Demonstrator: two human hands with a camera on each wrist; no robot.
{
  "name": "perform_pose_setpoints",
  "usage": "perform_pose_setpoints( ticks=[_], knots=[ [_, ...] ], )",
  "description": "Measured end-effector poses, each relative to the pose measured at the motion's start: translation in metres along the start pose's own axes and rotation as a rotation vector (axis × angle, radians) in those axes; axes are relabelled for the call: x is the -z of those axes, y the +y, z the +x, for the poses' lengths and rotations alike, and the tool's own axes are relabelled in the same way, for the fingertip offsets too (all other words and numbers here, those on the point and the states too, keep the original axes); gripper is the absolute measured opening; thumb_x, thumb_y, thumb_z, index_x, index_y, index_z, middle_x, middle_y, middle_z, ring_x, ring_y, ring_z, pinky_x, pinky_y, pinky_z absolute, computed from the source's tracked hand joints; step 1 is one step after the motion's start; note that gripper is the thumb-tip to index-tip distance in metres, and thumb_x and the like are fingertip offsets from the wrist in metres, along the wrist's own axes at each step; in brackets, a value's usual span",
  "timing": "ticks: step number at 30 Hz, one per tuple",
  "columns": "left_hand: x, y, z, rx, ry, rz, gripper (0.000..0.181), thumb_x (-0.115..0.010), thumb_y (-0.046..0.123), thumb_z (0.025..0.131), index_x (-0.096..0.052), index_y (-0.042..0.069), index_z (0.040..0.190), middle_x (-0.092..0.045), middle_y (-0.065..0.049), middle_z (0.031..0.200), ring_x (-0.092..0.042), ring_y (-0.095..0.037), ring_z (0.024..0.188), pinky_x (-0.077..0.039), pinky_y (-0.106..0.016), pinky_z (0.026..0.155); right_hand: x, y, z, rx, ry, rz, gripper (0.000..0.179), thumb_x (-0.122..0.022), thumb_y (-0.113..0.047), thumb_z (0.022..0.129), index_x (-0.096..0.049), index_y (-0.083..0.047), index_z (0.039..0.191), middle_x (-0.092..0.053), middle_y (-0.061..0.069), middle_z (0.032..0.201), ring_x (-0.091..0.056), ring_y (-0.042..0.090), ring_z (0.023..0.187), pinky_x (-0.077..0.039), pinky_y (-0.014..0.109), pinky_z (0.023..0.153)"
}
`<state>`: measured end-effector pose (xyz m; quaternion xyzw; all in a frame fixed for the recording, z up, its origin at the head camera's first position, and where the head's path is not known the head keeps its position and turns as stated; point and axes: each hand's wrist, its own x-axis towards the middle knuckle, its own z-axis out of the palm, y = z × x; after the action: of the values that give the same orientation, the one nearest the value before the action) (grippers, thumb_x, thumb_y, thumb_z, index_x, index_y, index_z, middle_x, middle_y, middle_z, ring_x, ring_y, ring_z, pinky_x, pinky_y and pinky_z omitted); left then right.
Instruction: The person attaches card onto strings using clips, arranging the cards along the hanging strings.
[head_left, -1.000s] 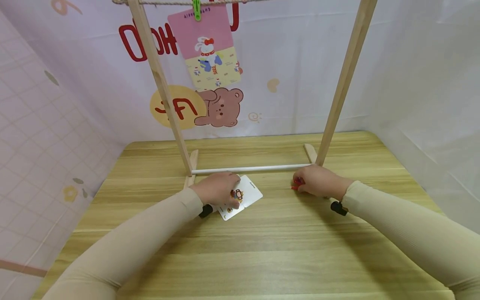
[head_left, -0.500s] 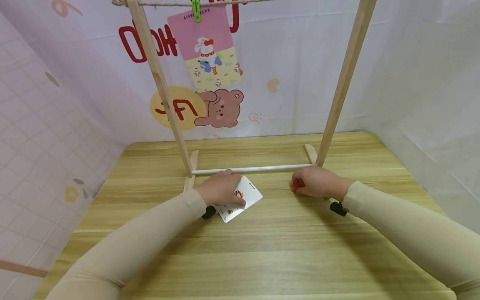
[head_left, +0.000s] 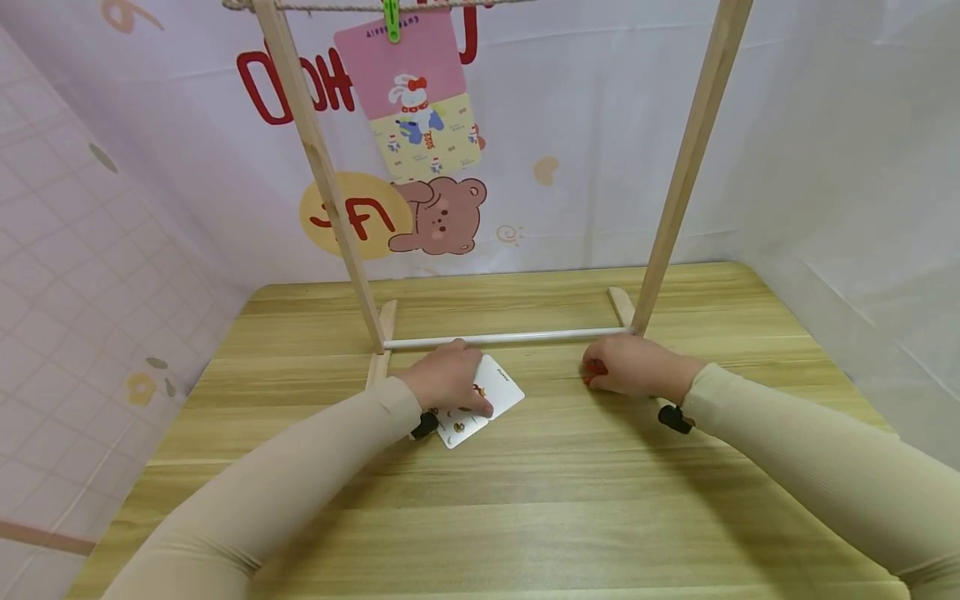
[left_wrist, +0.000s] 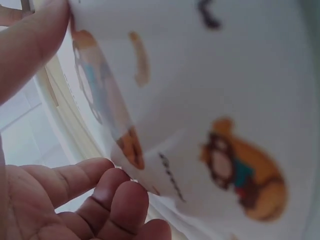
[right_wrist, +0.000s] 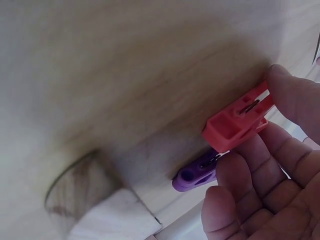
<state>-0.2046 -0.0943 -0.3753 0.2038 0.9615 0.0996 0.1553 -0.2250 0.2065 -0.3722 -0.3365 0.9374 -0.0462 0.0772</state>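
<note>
A white card (head_left: 501, 393) with small monkey drawings lies at mid-table in the head view, tilted to one side. My left hand (head_left: 447, 379) is over its left part and pinches it between thumb and fingers; in the left wrist view the card's surface (left_wrist: 175, 105) bows between them. By the foot of the right post, my right hand (head_left: 637, 367) pinches a red clothespin (right_wrist: 232, 122) between thumb and fingers. Just past it, a purple clothespin (right_wrist: 195, 174) shows beside the fingertips in the right wrist view. In the head view the hand mostly covers both.
A wooden stand rises at the back, with a left post (head_left: 322, 175), a right post (head_left: 690, 167) and a white crossbar (head_left: 510, 337) low between them. From its rope (head_left: 337, 7) hangs a pink and yellow rabbit card (head_left: 420, 100), held by a green clothespin (head_left: 392, 21).
My left hand has shifted slightly right, its thumb coming down over the card. The card's near corner has moved a little toward me. My right hand stays almost still with the red clothespin.
</note>
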Motion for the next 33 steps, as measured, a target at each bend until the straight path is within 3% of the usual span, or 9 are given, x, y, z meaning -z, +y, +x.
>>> perform_pose_setpoints(
  ticks=[6,10,17,26,33],
  knots=[
    [-0.0006,-0.0006,0.0007,0.021,-0.020,-0.068,0.075,-0.077,0.059,0.063,-0.053,0.011,0.114,-0.046,-0.001,0.097,-0.049,-0.015,0.083,-0.046,-0.024,0.062,0.0003,-0.0025,-0.0012,0.010,0.005,0.006,0.013,-0.072,-0.028,0.080,-0.065,-0.019,0.086,-0.055,-0.011,0.075,-0.049,0.007,0.067,-0.042,0.028,0.065],
    [-0.0037,-0.0005,0.0030,0.035,-0.013,-0.060,0.079,-0.072,0.064,0.064,-0.052,0.011,0.119,-0.047,-0.002,0.103,-0.050,-0.015,0.085,-0.045,-0.024,0.065,-0.0002,-0.0033,-0.0022,0.009,0.008,0.007,0.014,-0.072,-0.027,0.080,-0.066,-0.019,0.088,-0.059,-0.009,0.080,-0.051,0.006,0.070,-0.045,0.028,0.068],
    [-0.0068,0.0004,0.0068,0.056,-0.003,-0.050,0.089,-0.075,0.063,0.061,-0.047,0.009,0.126,-0.046,-0.006,0.114,-0.051,-0.016,0.084,-0.045,-0.024,0.068,-0.0025,-0.0006,-0.0015,0.012,0.021,-0.012,0.014,-0.073,-0.028,0.079,-0.066,-0.019,0.088,-0.058,-0.010,0.078,-0.051,0.006,0.069,-0.044,0.030,0.068],
    [-0.0059,0.0007,0.0068,0.069,0.005,-0.092,0.094,-0.078,0.060,0.060,-0.043,0.009,0.132,-0.045,-0.008,0.117,-0.052,-0.016,0.083,-0.046,-0.023,0.066,-0.0031,0.0007,-0.0002,0.000,0.004,-0.002,0.016,-0.071,-0.029,0.081,-0.065,-0.018,0.091,-0.059,-0.008,0.082,-0.052,0.007,0.072,-0.045,0.029,0.068],
    [-0.0066,-0.0014,0.0081,0.068,0.010,-0.122,0.091,-0.079,0.058,0.059,-0.045,0.010,0.129,-0.045,-0.005,0.110,-0.052,-0.016,0.083,-0.046,-0.024,0.064,-0.0031,0.0000,-0.0007,0.006,0.012,0.012,0.015,-0.072,-0.027,0.080,-0.065,-0.017,0.090,-0.059,-0.007,0.081,-0.051,0.008,0.072,-0.044,0.028,0.067]
  ],
)
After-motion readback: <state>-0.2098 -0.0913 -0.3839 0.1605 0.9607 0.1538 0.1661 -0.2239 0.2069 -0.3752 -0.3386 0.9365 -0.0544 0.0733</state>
